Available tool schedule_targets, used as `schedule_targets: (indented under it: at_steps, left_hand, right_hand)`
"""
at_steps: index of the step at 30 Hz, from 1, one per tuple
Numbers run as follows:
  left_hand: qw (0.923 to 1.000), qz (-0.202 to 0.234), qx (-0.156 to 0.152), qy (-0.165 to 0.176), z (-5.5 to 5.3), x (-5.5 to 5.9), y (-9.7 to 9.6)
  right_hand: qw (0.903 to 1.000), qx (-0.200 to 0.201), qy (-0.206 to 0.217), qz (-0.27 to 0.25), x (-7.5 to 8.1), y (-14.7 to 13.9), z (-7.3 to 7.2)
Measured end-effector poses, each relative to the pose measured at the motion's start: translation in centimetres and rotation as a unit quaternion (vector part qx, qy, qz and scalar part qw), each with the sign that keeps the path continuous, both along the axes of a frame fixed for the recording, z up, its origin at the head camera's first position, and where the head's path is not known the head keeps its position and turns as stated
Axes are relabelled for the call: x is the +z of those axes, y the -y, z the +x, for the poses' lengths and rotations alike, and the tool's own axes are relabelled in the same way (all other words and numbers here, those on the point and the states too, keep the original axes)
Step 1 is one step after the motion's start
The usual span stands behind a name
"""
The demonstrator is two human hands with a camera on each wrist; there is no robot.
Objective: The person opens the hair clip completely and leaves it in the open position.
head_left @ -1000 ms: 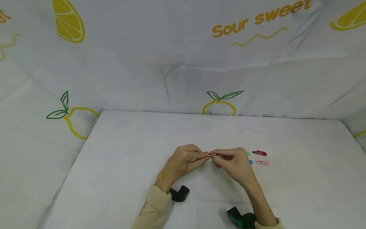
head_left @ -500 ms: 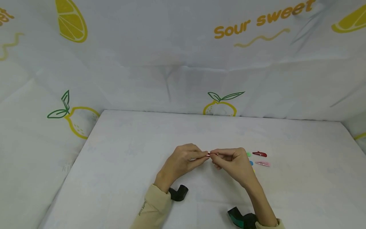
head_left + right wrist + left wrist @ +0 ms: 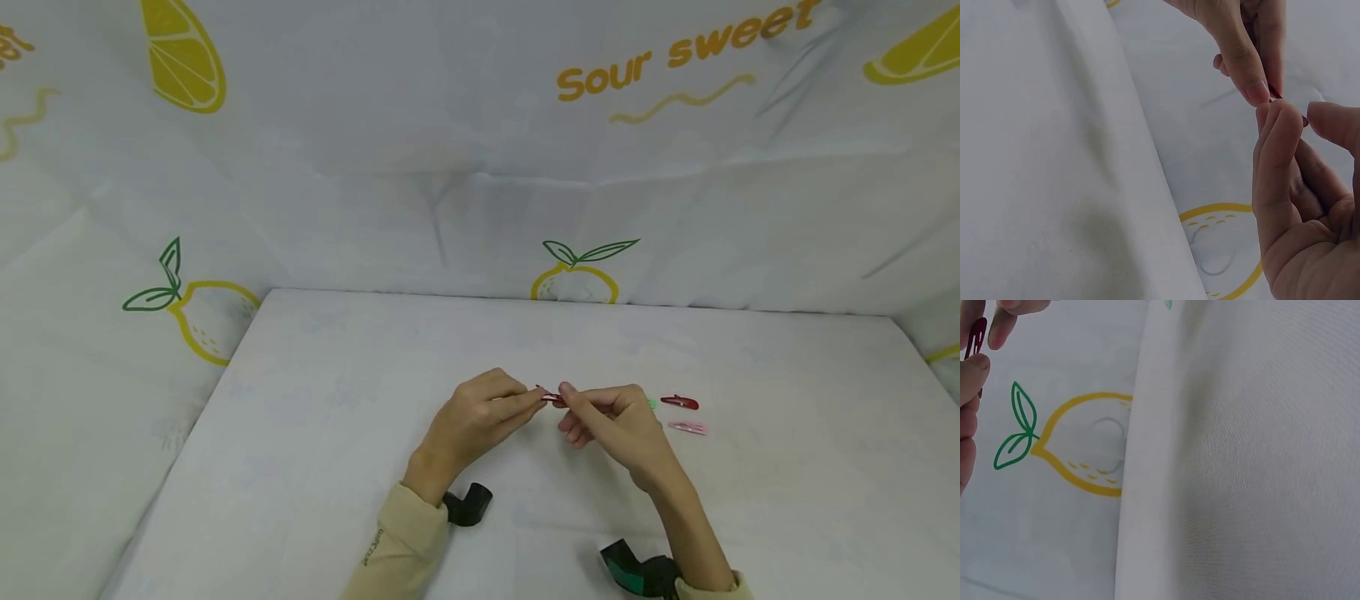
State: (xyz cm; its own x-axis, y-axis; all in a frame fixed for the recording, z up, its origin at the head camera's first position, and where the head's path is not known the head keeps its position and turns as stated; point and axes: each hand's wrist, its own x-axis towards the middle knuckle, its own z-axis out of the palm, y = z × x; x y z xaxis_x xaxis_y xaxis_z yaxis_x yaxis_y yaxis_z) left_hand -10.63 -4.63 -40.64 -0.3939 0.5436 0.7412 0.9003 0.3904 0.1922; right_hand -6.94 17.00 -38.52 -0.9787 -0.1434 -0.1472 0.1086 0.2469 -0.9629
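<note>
A dark red snap hair clip point(image 3: 553, 397) is held up between both hands over the table. My left hand point(image 3: 480, 408) pinches one end of it, and in the left wrist view the thumb lies across the clip point(image 3: 977, 339). My right hand point(image 3: 615, 425) has its index fingertip at the clip's other end, the thumb raised on the opposite side. In the right wrist view, that hand's bent fingers point(image 3: 1279, 156) hide much of the clip, and a dark tip shows between index finger and thumb.
On the white table point(image 3: 360, 350), right of my right hand, lie another red hair clip point(image 3: 679, 402), a pink one point(image 3: 687, 427) and a mostly hidden green one point(image 3: 652, 403). A lemon-printed cloth point(image 3: 450, 225) hangs behind the table.
My right thumb has moved up from its earlier pinch and the clip shows more between the hands. The left hand has risen slightly. Blue and yellow pieces are now largely covered by the right hand.
</note>
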Motion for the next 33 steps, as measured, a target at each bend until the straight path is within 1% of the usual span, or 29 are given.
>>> schedule_targets:
  at_steps: [3,4,5,6,8,9,10,12,13,15,18,21,23,29,33]
  left_hand:
    - [0.9999,0.004,-0.001,-0.010,-0.1,-0.2,0.0]
    - [0.9999,0.007,-0.001,-0.011,-0.1,-0.2,0.1]
    - [0.9999,0.013,-0.004,-0.004,-0.2,-0.3,0.1]
    - [0.9996,0.024,-0.010,0.012,-0.2,-0.4,0.1]
    - [0.9958,0.058,-0.024,0.066,-0.4,-0.6,0.1]
    - [0.9911,0.079,-0.031,0.103,-0.4,-0.7,0.1]
    - [0.9845,0.101,-0.037,0.138,-0.5,-0.9,0.0]
    - [0.9661,0.141,-0.055,0.209,-0.6,-1.1,0.0]
    - [0.9574,0.154,-0.061,0.236,-0.6,-1.2,0.0]
    - [0.9468,0.163,-0.068,0.269,-0.6,-1.3,0.0]
    - [0.9405,0.168,-0.081,0.284,-0.6,-1.3,-0.1]
    - [0.9383,0.182,-0.092,0.279,-0.7,-1.3,-0.2]
    - [0.9362,0.194,-0.106,0.273,-0.8,-1.3,-0.2]
    - [0.9307,0.212,-0.141,0.263,-0.8,-1.0,-0.1]
    - [0.9273,0.214,-0.162,0.261,-0.8,-0.9,0.1]
  right_hand:
    - [1.0000,0.006,0.006,-0.005,0.0,0.1,0.0]
    - [0.9999,0.007,0.005,-0.007,0.0,0.1,0.0]
    - [0.9999,0.009,0.003,-0.011,0.0,0.1,0.0]
    - [0.9998,0.011,-0.001,-0.014,0.0,0.1,-0.1]
    - [0.9996,0.014,-0.016,-0.019,0.0,0.0,-0.1]
    - [0.9993,0.015,-0.025,-0.021,-0.1,0.0,-0.1]
    - [0.9990,0.017,-0.033,-0.023,-0.1,0.0,-0.1]
    - [0.9981,0.021,-0.052,-0.025,-0.1,-0.1,-0.1]
    - [0.9978,0.023,-0.057,-0.025,-0.2,-0.1,-0.1]
    - [0.9970,0.024,-0.070,-0.025,-0.2,-0.1,-0.1]
    - [0.9961,0.021,-0.082,-0.025,-0.3,-0.1,0.0]
    - [0.9964,0.020,-0.078,-0.026,-0.4,0.0,0.0]
    - [0.9974,0.026,-0.062,-0.027,-0.4,0.0,0.0]
    - [0.9962,0.071,-0.025,-0.043,-0.5,-0.4,0.0]
    - [0.9906,0.107,-0.035,-0.077,-0.7,-0.7,0.0]
